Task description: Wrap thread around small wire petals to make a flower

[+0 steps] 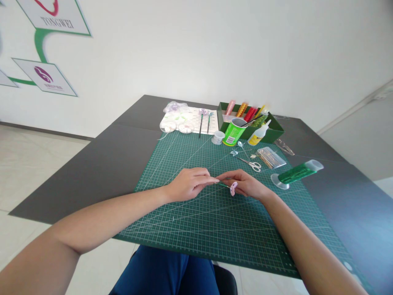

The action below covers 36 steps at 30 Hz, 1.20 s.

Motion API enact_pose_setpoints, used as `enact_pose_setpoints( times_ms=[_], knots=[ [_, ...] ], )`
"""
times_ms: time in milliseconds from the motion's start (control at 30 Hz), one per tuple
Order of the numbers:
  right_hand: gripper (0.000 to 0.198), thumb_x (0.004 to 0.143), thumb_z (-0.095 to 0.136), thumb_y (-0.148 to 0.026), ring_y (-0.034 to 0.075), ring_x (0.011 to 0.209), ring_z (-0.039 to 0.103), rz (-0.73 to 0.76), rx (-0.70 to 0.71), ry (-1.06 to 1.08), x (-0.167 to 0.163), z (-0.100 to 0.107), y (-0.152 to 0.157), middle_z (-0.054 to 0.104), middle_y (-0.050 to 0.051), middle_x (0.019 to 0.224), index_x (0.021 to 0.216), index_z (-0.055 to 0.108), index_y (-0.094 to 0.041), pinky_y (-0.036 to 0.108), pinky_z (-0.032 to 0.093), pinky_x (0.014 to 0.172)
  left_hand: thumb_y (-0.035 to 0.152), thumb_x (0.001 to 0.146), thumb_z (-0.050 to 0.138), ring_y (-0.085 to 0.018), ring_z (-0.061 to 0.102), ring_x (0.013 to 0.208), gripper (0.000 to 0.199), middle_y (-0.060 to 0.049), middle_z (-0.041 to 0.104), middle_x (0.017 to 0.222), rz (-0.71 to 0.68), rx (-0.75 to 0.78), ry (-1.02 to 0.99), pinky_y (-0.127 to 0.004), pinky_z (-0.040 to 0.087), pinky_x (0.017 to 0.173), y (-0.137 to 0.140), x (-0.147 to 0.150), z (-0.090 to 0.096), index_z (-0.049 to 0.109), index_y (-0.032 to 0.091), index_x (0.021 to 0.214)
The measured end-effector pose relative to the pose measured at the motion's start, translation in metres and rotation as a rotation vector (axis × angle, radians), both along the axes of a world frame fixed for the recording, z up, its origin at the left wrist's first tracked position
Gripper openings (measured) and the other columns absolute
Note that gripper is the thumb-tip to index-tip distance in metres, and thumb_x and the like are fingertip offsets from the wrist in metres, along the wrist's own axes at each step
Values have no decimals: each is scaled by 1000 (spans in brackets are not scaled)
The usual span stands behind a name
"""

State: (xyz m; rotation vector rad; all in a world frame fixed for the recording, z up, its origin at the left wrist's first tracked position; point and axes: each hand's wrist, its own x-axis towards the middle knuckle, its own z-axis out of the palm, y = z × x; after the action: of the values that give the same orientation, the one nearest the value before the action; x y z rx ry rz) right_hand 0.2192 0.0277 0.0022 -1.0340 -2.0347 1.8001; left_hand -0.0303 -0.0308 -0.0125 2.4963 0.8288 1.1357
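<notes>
Just above the green cutting mat, my left hand (194, 183) pinches the end of a thin green stem between thumb and fingers. My right hand (245, 184) meets it from the other side, its fingertips closed on the same stem. A small pink flower (233, 188) sits at the stem's right end, below my right palm. Part of the stem is hidden by the fingers. To the right of my right hand, a tilted spool of shiny green ribbon or thread (294, 173) rests on the mat. White-handled scissors (253, 165) lie behind my right hand.
The cutting mat (190, 229) covers the dark table. Behind are a green can (233, 132), glue bottle (259, 134), green box (273, 133) of coloured rolls, small tub (218, 137), clear case (272, 157), two dark-stemmed flowers (201, 123) and white spools (168, 126).
</notes>
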Motion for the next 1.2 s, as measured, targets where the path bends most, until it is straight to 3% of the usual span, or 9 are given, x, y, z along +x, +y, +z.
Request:
enact_pose_setpoints(
  times_ms=[233, 500, 933, 1200],
  knots=[
    [45, 87, 64, -41, 5, 34, 32, -1, -16, 75, 1, -3, -1, 48, -7, 51, 118, 71, -8, 19, 19, 32, 21, 101, 50, -14, 65, 84, 26, -7, 70, 92, -16, -93, -143, -26, 53, 75, 0, 3, 4, 73, 21, 115],
    [48, 97, 56, -40, 5, 33, 27, 121, 16, 73, -1, -3, -3, 34, -12, 40, 131, 65, -8, 19, 21, 35, 19, 99, 55, -13, 64, 78, 19, -6, 71, 87, 57, -145, -268, -26, 52, 73, 3, 6, 5, 73, 18, 105],
    [52, 98, 56, -41, 6, 33, 29, 157, 40, 24, -3, 5, -8, 38, -12, 41, 139, 60, -9, 18, 25, 36, 20, 97, 58, -11, 58, 68, 17, -4, 69, 82, 100, -200, -298, -25, 47, 65, 3, 5, 7, 74, 17, 100],
    [52, 97, 57, -41, 6, 34, 30, 147, 34, 5, -5, 10, -11, 41, -11, 42, 140, 59, -12, 18, 26, 36, 19, 96, 59, -12, 60, 71, 16, -4, 70, 83, 162, -211, -293, -26, 49, 68, 6, 3, 6, 74, 18, 101]
  ],
)
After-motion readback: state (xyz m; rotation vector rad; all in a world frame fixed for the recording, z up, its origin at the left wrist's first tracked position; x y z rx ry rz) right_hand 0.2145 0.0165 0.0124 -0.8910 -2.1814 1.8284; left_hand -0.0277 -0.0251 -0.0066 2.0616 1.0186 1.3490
